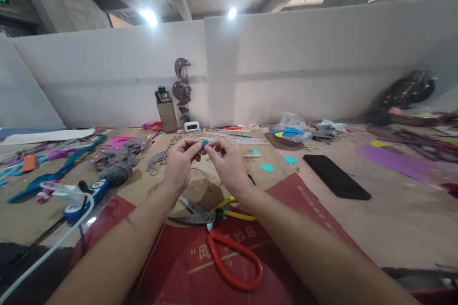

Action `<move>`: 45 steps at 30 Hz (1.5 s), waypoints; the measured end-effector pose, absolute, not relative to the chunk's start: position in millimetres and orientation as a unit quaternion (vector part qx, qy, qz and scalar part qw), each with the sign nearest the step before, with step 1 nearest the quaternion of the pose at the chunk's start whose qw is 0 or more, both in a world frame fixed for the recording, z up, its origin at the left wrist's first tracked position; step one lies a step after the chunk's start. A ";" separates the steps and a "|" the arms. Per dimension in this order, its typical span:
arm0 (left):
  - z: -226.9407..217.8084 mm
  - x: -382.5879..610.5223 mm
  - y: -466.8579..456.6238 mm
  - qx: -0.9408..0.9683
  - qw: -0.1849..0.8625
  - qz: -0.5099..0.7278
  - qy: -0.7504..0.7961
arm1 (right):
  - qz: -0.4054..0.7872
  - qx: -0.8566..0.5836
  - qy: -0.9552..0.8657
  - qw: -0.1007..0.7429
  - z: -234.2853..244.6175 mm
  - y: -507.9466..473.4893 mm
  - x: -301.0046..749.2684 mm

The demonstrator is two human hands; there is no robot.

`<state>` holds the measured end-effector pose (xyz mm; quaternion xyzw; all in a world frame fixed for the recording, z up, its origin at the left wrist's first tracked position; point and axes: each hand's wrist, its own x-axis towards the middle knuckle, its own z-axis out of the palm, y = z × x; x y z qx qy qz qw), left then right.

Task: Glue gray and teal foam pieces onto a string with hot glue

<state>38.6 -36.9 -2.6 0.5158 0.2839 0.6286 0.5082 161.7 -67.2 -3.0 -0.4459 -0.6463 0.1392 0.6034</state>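
- Blue glue gun (84, 198) with its white cord lies near the desk's (393, 219) left edge.
- Our left hand (178, 162) pinches a small teal piece (205, 142) at thumb and fingertips, raised over the desk's middle.
- Our right hand (229, 164) nips the same piece from the other side.
- Red-handled scissors (222, 238) lie beneath our wrists, near the front edge.
- Black phone (336, 177) lies toward the right.
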 end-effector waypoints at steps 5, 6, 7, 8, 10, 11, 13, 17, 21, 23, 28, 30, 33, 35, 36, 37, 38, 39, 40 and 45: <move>-2.3 37.3 -35.9 0.501 0.547 0.613 0.271 | 0.168 -0.462 -0.626 0.605 -6.8 -62.6 160.9; -2.2 37.2 -35.8 0.502 0.550 0.610 0.272 | 0.177 -0.464 -0.623 0.605 -7.7 -61.5 160.6; -2.1 37.2 -35.8 0.503 0.552 0.607 0.274 | 0.184 -0.467 -0.618 0.605 -8.3 -60.6 160.3; -2.1 37.3 -35.8 0.505 0.551 0.604 0.276 | 0.191 -0.470 -0.614 0.605 -8.8 -59.8 160.1; -2.2 37.6 -35.7 0.510 0.546 0.601 0.283 | 0.200 -0.476 -0.606 0.606 -9.2 -58.9 159.9; -2.4 37.8 -35.6 0.513 0.542 0.601 0.286 | 0.201 -0.478 -0.602 0.607 -9.1 -58.8 159.9; -2.9 38.3 -35.4 0.521 0.534 0.599 0.293 | 0.202 -0.482 -0.596 0.609 -8.8 -58.9 159.9; -3.4 38.8 -35.5 0.538 0.523 0.590 0.300 | 0.207 -0.489 -0.592 0.607 -7.9 -59.7 159.7; -3.5 39.0 -36.5 0.541 0.523 0.586 0.299 | 0.217 -0.492 -0.582 0.611 -8.1 -58.9 158.6; -3.8 38.8 -36.6 0.542 0.527 0.586 0.293 | 0.231 -0.487 -0.572 0.618 -9.1 -58.0 158.0; -4.6 37.3 -35.5 0.541 0.538 0.581 0.284 | 0.273 -0.470 -0.543 0.640 -11.9 -56.0 157.5; -4.3 36.5 -35.3 0.538 0.550 0.574 0.280 | 0.288 -0.460 -0.534 0.648 -11.9 -55.7 157.5; -2.9 35.5 -35.3 0.532 0.572 0.561 0.274 | 0.316 -0.443 -0.535 0.646 -11.5 -55.2 157.3; -1.8 35.3 -35.5 0.530 0.582 0.553 0.273 | 0.335 -0.439 -0.534 0.641 -12.0 -54.3 157.4; -1.3 35.3 -35.5 0.530 0.585 0.551 0.272 | 0.341 -0.437 -0.530 0.642 -12.5 -53.6 157.5; -0.8 35.5 -35.6 0.530 0.588 0.548 0.272 | 0.345 -0.436 -0.525 0.644 -13.3 -52.8 157.8; -0.4 35.7 -35.6 0.528 0.591 0.545 0.271 | 0.348 -0.434 -0.521 0.647 -14.0 -52.0 158.1; -0.1 36.1 -35.7 0.526 0.596 0.543 0.271 | 0.351 -0.432 -0.518 0.650 -14.6 -51.4 158.5; 0.1 36.4 -35.8 0.522 0.602 0.541 0.270 | 0.353 -0.430 -0.516 0.651 -14.9 -51.1 158.9; 0.4 37.3 -35.9 0.481 0.633 0.534 0.286 | 0.358 -0.434 -0.519 0.644 -11.8 -54.3 158.5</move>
